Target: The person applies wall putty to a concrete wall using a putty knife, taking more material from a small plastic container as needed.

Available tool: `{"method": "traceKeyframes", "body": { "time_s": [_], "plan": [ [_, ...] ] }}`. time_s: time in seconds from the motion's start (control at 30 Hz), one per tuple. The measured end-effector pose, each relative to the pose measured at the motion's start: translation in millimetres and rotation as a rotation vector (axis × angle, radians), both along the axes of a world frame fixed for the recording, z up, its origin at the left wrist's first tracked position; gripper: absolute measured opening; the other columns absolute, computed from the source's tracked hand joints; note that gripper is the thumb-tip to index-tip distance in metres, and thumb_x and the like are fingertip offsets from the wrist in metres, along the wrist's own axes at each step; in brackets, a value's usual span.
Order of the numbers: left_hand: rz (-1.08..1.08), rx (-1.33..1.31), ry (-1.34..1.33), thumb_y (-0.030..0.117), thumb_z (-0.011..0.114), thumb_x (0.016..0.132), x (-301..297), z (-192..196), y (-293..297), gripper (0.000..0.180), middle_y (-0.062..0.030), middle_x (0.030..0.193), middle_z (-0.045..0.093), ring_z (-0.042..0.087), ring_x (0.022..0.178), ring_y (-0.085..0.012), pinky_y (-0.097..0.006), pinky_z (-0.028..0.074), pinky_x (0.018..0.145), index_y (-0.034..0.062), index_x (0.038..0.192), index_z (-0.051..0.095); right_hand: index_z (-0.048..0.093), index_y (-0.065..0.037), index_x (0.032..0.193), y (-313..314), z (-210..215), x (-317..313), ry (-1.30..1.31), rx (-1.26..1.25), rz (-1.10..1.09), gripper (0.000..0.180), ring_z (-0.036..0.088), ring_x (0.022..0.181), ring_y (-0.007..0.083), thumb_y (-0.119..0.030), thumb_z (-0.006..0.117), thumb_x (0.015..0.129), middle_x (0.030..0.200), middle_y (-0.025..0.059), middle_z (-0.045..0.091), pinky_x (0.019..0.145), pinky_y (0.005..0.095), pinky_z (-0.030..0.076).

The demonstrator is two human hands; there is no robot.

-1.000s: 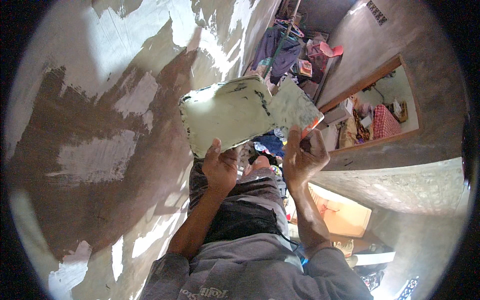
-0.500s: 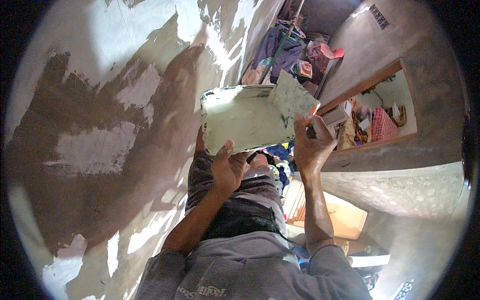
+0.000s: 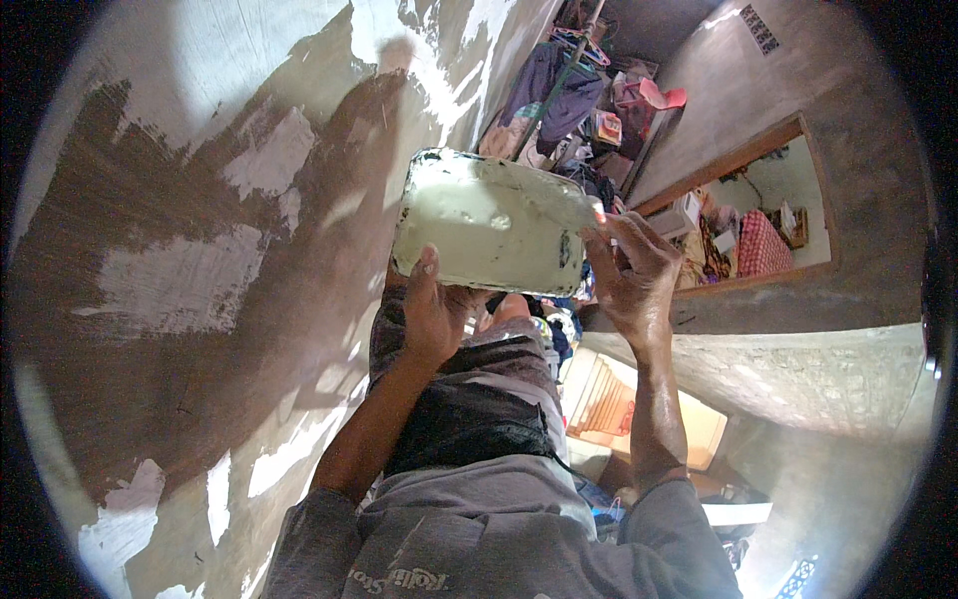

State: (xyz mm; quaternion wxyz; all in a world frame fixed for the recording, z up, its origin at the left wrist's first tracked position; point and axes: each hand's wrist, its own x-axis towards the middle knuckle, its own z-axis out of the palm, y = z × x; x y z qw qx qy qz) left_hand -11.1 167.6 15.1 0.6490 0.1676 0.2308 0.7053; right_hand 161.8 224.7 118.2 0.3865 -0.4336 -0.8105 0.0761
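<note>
My left hand (image 3: 432, 324) grips a rectangular tray (image 3: 572, 250) from its near side, the thumb over the rim and the other fingers hidden underneath. Pale, wet putty (image 3: 479, 225) covers its bottom, and dark smears mark the rim and right end. At that right end is my right hand (image 3: 639, 275), fingers pinched together. A small orange-red bit of the scraper (image 3: 599, 214) shows at its fingertips. The scraper's broad blade cannot be made out now.
On the left rises a brown wall (image 3: 200, 399) with white putty patches. A wood-framed opening (image 3: 828, 215) on the right holds a red checked cloth and boxes. Clothes (image 3: 559, 90) hang on a rail beyond the tray. A wooden box-like piece (image 3: 689, 429) is below the right forearm.
The scraper's wide blade, seen over the tray's right end before, has turned out of sight. The tray has shifted slightly left, tilting more face-on. My right hand has moved a little right.
</note>
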Motion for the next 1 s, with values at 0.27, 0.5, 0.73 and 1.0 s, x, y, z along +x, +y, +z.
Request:
{"method": "traceKeyframes", "body": {
  "time_s": [0.27,0.5,0.73,1.0],
  "plan": [
    [-0.044,-0.175,0.145,0.053,0.034,0.086,-6,11,-2,0.060,-0.0133,0.119,0.045,0.048,0.108,-0.0282,-0.041,0.048,0.084,0.0096,0.127,0.031,0.058,0.000,0.079,2,4,-12,-0.078,0.001,0.158,0.007,0.051,0.054,0.0190,-0.002,0.061,0.072,0.064,0.0086,0.052,0.050,0.0292,0.040],
    [-0.025,-0.200,0.004,0.058,0.037,0.083,-8,4,4,0.064,-0.0120,0.120,0.046,0.049,0.107,-0.0281,-0.046,0.043,0.087,0.0115,0.126,0.034,0.056,0.001,0.076,8,4,-9,0.009,-0.091,0.074,0.008,0.045,0.052,0.0183,-0.006,0.060,0.075,0.062,0.0096,0.049,0.048,0.0284,0.037],
    [0.028,-0.148,0.027,0.058,0.037,0.083,-10,-5,11,0.061,-0.0106,0.117,0.049,0.051,0.103,-0.0278,-0.046,0.044,0.085,0.0119,0.123,0.039,0.054,0.000,0.072,11,5,-6,0.017,-0.087,0.034,0.013,0.041,0.051,0.0144,-0.010,0.060,0.077,0.058,0.0090,0.045,0.049,0.0276,0.035],
    [-0.085,-0.217,0.037,0.062,0.039,0.079,-10,19,6,0.067,-0.0096,0.116,0.050,0.049,0.104,-0.0281,-0.047,0.040,0.087,0.0115,0.123,0.039,0.055,0.000,0.072,-2,10,-10,0.290,-0.067,0.073,0.005,0.042,0.051,0.0188,-0.002,0.060,0.072,0.058,0.0106,0.045,0.052,0.0299,0.033]
  ]
}}
